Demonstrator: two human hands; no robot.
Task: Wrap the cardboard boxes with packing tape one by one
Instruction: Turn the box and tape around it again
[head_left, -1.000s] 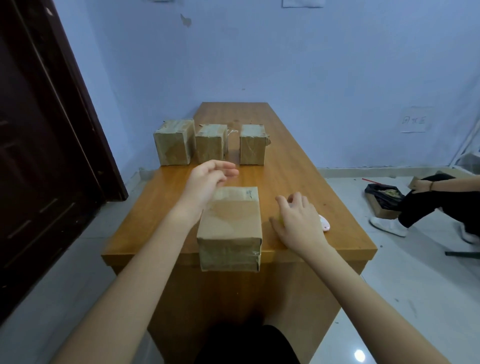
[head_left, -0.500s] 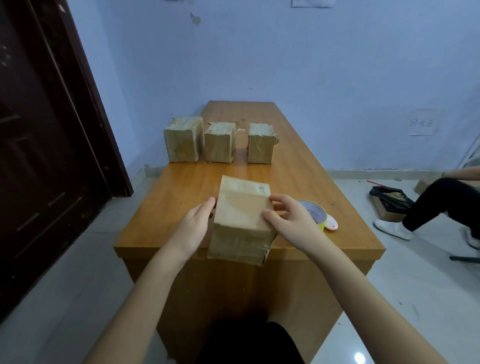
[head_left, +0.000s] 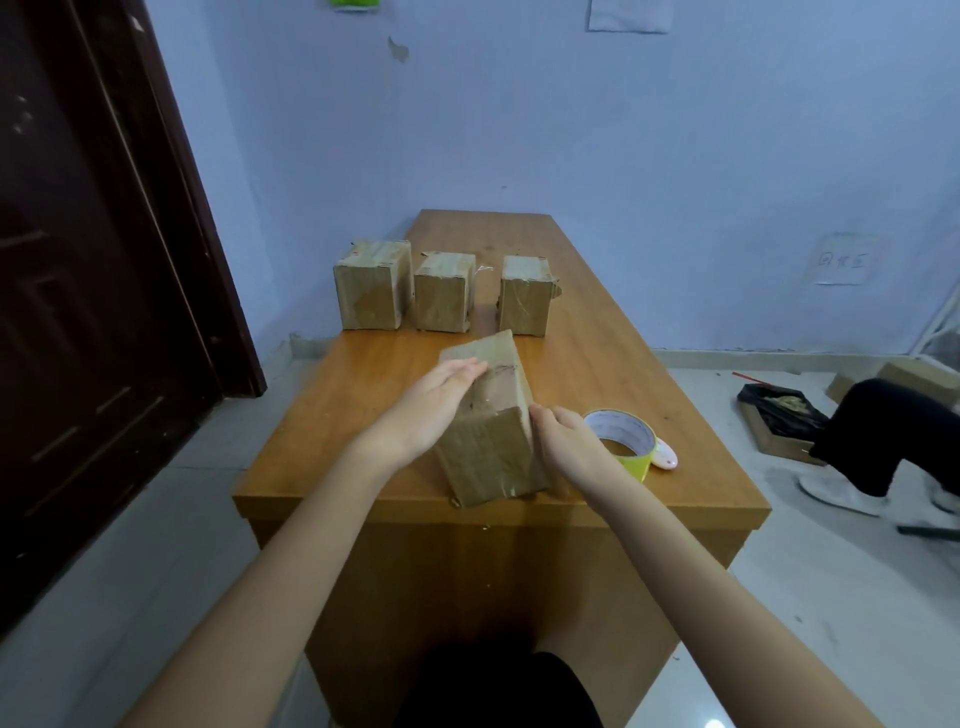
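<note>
A tape-covered cardboard box (head_left: 493, 452) stands tilted near the front edge of the wooden table (head_left: 322, 447). My left hand (head_left: 423, 410) lies flat against its left side and top, fingers straight. My right hand (head_left: 569, 444) presses against its right side; whether its fingers curl round the box is hidden. A roll of packing tape with a yellow-green core (head_left: 626, 441) lies just right of my right hand. Three more taped boxes stand in a row farther back: left (head_left: 370, 285), middle (head_left: 444, 291), right (head_left: 525, 293).
A small pink-and-white object (head_left: 666, 458) lies beside the tape roll. A dark door (head_left: 93, 291) is on the left. A seated person's leg (head_left: 883, 436) and an open box of scraps (head_left: 779, 421) are on the floor at right.
The box has been turned and tipped up on the table, its far end now higher. My left hand slid onto its top-left side; my right hand moved to its right face.
</note>
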